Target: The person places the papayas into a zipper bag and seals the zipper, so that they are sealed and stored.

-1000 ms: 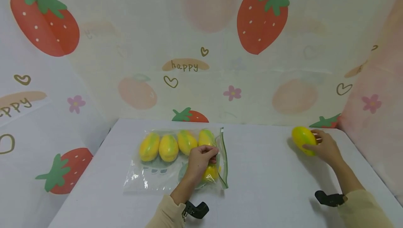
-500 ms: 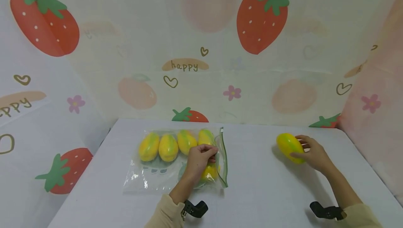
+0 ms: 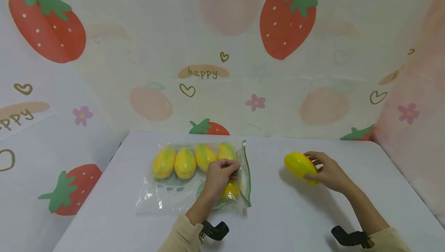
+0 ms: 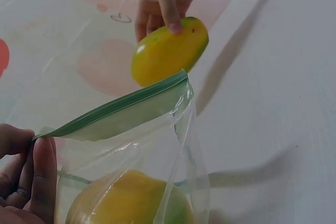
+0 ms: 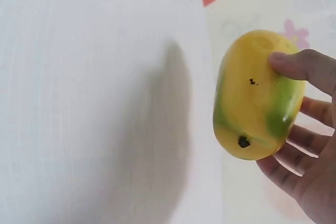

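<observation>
A clear zip bag with a green seal strip lies on the white table, holding several yellow mangoes streaked with green. My left hand pinches the edge of the bag's mouth, which faces right; in the left wrist view the mouth looks parted a little. To the right of the bag, my right hand grips another mango above the table, thumb on one side and fingers on the other. Dark spots mark that mango's skin in the right wrist view.
The white table is bounded at the back by a strawberry-print sheet, with more printed sheeting at both sides. A black wrist mount sits on the left wrist, and another black mount on the right.
My right hand has carried its mango leftward and slightly nearer, closer to the bag's mouth. My left hand and the bag have stayed in place.
</observation>
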`<state>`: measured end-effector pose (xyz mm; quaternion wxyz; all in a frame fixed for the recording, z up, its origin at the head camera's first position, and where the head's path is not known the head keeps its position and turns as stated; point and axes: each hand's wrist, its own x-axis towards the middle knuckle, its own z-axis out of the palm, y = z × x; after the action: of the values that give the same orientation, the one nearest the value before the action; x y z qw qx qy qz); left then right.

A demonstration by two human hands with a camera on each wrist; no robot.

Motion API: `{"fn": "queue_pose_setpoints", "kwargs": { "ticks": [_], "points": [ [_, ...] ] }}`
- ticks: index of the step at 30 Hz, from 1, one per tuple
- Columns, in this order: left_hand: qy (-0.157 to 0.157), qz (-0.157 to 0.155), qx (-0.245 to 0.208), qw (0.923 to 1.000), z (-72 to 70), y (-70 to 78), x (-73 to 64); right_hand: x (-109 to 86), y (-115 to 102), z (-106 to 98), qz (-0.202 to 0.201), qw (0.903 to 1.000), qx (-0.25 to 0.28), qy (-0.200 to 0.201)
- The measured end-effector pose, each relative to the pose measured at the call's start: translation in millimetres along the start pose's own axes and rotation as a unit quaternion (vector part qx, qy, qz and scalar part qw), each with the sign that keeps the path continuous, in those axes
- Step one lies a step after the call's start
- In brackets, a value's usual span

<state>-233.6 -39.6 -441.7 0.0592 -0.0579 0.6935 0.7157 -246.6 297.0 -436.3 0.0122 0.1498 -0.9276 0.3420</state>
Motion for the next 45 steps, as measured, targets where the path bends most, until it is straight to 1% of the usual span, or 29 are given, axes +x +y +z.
{"fn": "queue_pose_setpoints", "kwargs": {
  "ticks": [4,10,17,22,25,29,35,45],
  "points": [
    [-0.002,0.006,0.001,1.0,-0.5,2.5,-1.0,2.3,-9,7,-0.016,0.9998,0.005,-0.009],
    [-0.008,0.006,0.003,0.9999,-1.6,3.7,-0.8,6.6,-21,18,-0.029,0.9991,0.014,-0.028],
    [-0.007,-0.002,0.001,1.0,-1.0,2.8,1.7,11.4,-32,30,-0.044,0.9971,0.031,-0.054],
    [-0.007,-0.002,0.003,1.0,-0.3,5.9,-2.0,15.6,-39,38,-0.058,0.9952,0.038,-0.069],
    [-0.007,-0.002,0.002,1.0,-0.1,6.7,-3.0,18.4,-44,44,-0.055,0.9944,0.038,-0.082],
    [-0.009,-0.002,0.0,1.0,0.2,5.5,-1.1,21.1,-53,51,-0.057,0.9925,0.04,-0.1],
    [-0.009,-0.006,0.002,0.9999,0.2,5.5,-0.9,24.4,-61,60,-0.087,0.9875,0.045,-0.124],
    [-0.005,-0.005,0.003,1.0,1.0,5.1,-0.8,30.7,-75,77,-0.106,0.9815,0.049,-0.152]
  ]
}}
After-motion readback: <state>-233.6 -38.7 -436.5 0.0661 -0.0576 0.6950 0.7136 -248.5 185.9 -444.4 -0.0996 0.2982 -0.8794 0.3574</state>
